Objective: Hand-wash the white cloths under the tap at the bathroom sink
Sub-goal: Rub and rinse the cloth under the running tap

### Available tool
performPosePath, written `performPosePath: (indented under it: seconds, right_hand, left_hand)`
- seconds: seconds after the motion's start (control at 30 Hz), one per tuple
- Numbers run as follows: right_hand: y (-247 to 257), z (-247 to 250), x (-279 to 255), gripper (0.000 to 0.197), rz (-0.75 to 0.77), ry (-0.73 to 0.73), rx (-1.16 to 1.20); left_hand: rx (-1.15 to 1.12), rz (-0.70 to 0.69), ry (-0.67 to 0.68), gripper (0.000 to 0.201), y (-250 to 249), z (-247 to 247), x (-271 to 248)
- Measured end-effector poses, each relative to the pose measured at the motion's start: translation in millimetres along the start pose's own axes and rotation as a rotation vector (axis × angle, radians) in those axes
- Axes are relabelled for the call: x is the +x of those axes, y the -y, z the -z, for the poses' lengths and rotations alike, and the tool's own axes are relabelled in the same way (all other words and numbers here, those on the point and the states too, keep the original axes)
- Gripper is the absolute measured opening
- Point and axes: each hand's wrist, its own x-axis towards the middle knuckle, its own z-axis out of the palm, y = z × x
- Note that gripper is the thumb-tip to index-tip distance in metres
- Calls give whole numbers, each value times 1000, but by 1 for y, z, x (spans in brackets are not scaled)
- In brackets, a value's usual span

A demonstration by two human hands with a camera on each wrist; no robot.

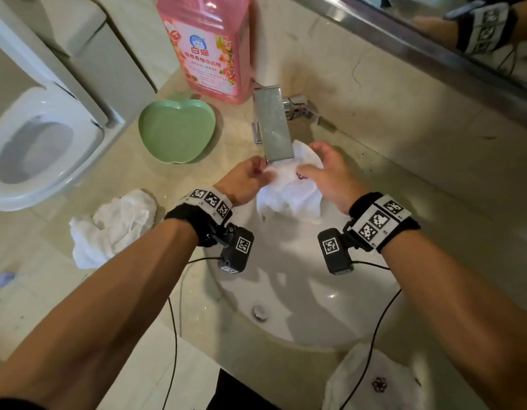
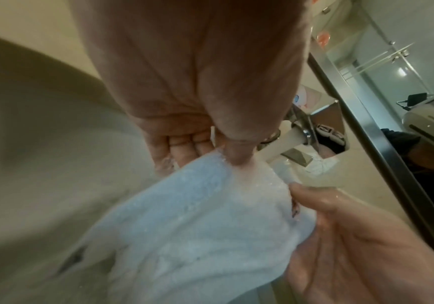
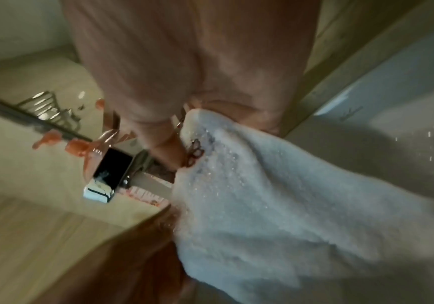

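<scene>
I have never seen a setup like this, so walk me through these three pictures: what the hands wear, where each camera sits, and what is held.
No machine here: a person washes by hand, wearing a small camera on each wrist, strapped on with black-and-white patterned bands. The wide picture comes from a head camera looking down; the other two look along each hand. The left hand and the right hand both grip one wet white cloth under the steel tap, over the sink. On the counter lie a second crumpled cloth, a green apple-shaped dish and a pink detergent bottle. A third cloth lies at the near edge.
</scene>
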Motion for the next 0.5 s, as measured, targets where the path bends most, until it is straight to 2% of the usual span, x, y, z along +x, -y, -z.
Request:
performPosePath:
  seconds: [0.07, 0.1, 0.17, 0.2, 0.27, 0.33, 0.47, 0.5]
  right_hand:
    - [-3, 3, -4, 46, 3, 118, -201]
    - [-6, 1, -4, 46, 15, 168, -317]
    - [-8, -3, -4, 28, 54, 201, -443]
    - [-7, -4, -3, 28, 63, 183, -435]
    - [-4, -2, -2, 40, 61, 137, -345]
    - [1, 0, -2, 41, 71, 88, -271]
    - [16, 6, -5, 32, 21, -13, -34]
    - [20, 10, -5, 32, 17, -52, 24]
  left_hand:
    - [-45, -43, 27, 32, -11, -2, 2]
    - [-45, -61, 34, 33, -16, -4, 2]
    - [-29, -71, 44, 31, -25, -7, 3]
    - [-52, -58, 47, 31, -28, -7, 3]
    - [-217, 14, 53, 34, -30, -7, 0]
    - [-304, 63, 78, 36, -26, -6, -2]
    - [160, 94, 138, 41, -9, -9, -2]
    - [219, 75, 140, 38, -6, -9, -1]
